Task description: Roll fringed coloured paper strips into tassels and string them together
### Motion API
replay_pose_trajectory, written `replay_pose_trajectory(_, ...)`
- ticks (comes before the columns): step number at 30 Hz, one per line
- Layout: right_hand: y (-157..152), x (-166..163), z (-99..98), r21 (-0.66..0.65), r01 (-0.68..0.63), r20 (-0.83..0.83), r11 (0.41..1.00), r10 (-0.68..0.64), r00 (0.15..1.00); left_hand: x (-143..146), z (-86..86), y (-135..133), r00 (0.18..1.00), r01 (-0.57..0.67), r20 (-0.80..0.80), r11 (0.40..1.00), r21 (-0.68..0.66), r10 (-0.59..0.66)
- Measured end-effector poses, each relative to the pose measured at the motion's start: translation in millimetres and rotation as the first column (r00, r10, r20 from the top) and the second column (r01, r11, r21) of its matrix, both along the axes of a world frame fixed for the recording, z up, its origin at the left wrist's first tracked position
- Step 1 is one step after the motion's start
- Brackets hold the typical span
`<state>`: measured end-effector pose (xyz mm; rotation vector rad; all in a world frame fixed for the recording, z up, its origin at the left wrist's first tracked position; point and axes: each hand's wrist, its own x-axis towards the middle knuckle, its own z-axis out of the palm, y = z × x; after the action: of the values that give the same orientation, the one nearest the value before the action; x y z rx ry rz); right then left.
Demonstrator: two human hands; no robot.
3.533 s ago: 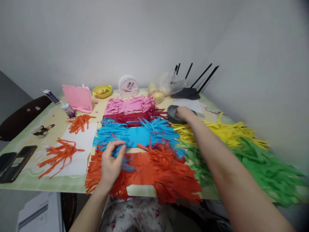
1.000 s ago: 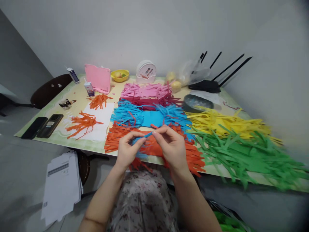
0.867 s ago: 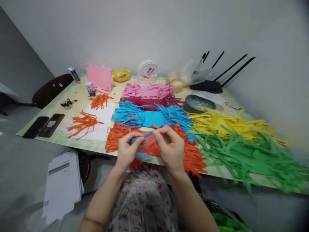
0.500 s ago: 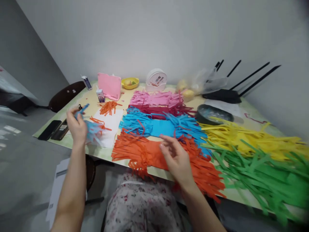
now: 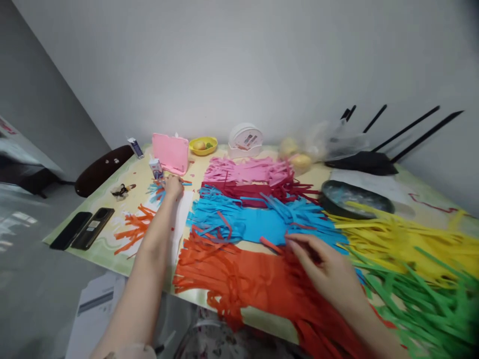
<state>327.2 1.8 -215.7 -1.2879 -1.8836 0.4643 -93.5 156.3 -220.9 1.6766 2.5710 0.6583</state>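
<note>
The counter (image 5: 130,174) is mostly covered by fringed paper. On its right, a green fringed stack (image 5: 422,304) is overlapped with a yellow fringed stack (image 5: 404,239), their strips tangled at the border. Nearest the body an orange fringed stack (image 5: 258,271) is spread; beyond it are laid a blue fringed stack (image 5: 262,225), a dark red one (image 5: 258,192) and a pink one (image 5: 247,172). All six are lying flat and seem not yet gathered, so much of the paper is judged to be left. The right hand (image 5: 322,259) is held with curled fingers over the orange fringe, part of which is hidden by it; whether any paper is pinched cannot be told. A dark bowl (image 5: 325,199) is crowded by yellow strips. The left hand (image 5: 174,187) is placed at a blue tassel (image 5: 155,192), close by a drink carton (image 5: 156,168); whether it is grasped or released cannot be told. That tassel and an orange tassel (image 5: 134,227) below it are apparently finished. A loose orange strip (image 5: 270,245) is left between the orange and blue stacks.
</note>
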Motion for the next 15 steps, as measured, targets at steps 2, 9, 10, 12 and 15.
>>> replay_pose_trajectory(2, 15, 6, -4.1, 0.038, -0.025, 0.058, 0.999, 0.023, 0.998, -2, -0.3, 2, 1.000, 0.019, -0.019, 1.000, -0.024, -0.019)
replay_pose_trajectory(9, 67, 4, -5.9, -0.075, -0.215, 0.498, 0.974, 0.223, 0.838, 51, 42.3, -9, 0.967, 0.225, -0.143, 0.970, 0.087, -0.212)
replay_pose_trajectory(10, 70, 3, -6.4, -0.128, -0.253, 0.554, 0.959, 0.280, 0.784, 72, 43.8, -18, 0.944, 0.311, -0.142, 0.946, 0.091, -0.297)
replay_pose_trajectory(12, 73, 1, -8.2, -0.205, -0.305, 0.610, 0.930, 0.365, 0.703, 119, 37.6, -44, 0.792, 0.608, -0.098, 0.792, 0.048, -0.602)
replay_pose_trajectory(15, 72, 2, -10.9, -0.246, -0.332, 0.650, 0.910, 0.410, 0.641, 183, 11.0, -89, 0.460, 0.883, 0.014, 0.456, -0.111, -0.888)
